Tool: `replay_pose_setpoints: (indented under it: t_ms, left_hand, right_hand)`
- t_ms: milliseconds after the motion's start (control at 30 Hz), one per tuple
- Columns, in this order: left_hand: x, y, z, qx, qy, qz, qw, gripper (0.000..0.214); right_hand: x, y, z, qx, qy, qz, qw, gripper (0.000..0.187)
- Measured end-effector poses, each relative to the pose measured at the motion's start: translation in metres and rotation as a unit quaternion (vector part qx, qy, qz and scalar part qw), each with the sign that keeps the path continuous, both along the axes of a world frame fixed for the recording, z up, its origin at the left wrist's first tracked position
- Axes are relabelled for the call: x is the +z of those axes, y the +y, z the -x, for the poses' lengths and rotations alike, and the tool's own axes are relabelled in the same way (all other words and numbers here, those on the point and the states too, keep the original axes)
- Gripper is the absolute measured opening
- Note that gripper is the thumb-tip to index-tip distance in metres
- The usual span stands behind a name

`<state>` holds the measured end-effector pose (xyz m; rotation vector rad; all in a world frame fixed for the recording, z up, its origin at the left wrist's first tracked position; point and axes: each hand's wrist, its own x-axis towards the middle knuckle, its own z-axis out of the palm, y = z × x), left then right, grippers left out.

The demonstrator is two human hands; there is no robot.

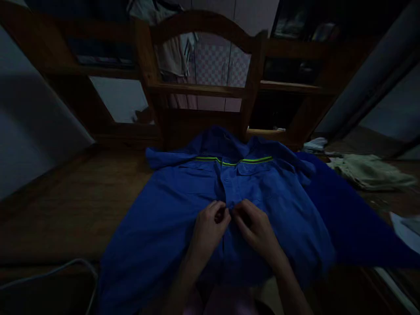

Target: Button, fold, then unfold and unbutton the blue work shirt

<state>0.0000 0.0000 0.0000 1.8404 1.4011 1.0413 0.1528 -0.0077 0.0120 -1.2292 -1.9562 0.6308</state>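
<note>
Lying spread front-up on the wooden tabletop (65, 210), a blue shirt (157, 218) is showing a thin yellow-green stripe (256, 160) across its chest and a placket (227, 180) down its middle. Along that placket, the left hand (210, 222) is pinching the cloth, thumb and forefinger closed together; just beside it, the right hand (255, 225) is also gripping the cloth between curled fingers and thumb.

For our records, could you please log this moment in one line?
left hand: at placket; right hand: at placket; blue shirt: spread, front-up
</note>
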Motion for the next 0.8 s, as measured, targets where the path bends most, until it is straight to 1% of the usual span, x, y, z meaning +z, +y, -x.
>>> replay_pose_setpoints:
  t_ms: [200, 433, 667, 800]
  left_hand:
    - [0.0028, 0.0003, 0.0, -0.015, -0.019, 0.013, 1.0, 0.014]
    - [-0.0024, 0.0012, 0.0014, -0.026, -0.04, 0.039, 0.998, 0.018]
    - [-0.0041, 0.0035, 0.0023, -0.018, -0.064, 0.063, 0.996, 0.019]
    - [-0.0048, 0.0038, 0.0033, -0.023, -0.08, 0.077, 0.994, 0.017]
  right_hand:
    - [0.0013, -0.0031, -0.0027, -0.019, 0.025, 0.016, 0.999, 0.01]
    - [-0.0004, -0.0005, -0.0077, -0.036, 0.07, 0.068, 0.995, 0.014]
    - [-0.0031, -0.0007, -0.008, -0.049, 0.079, 0.083, 0.992, 0.018]
    - [-0.0041, -0.0007, -0.0083, -0.044, 0.086, 0.092, 0.991, 0.018]
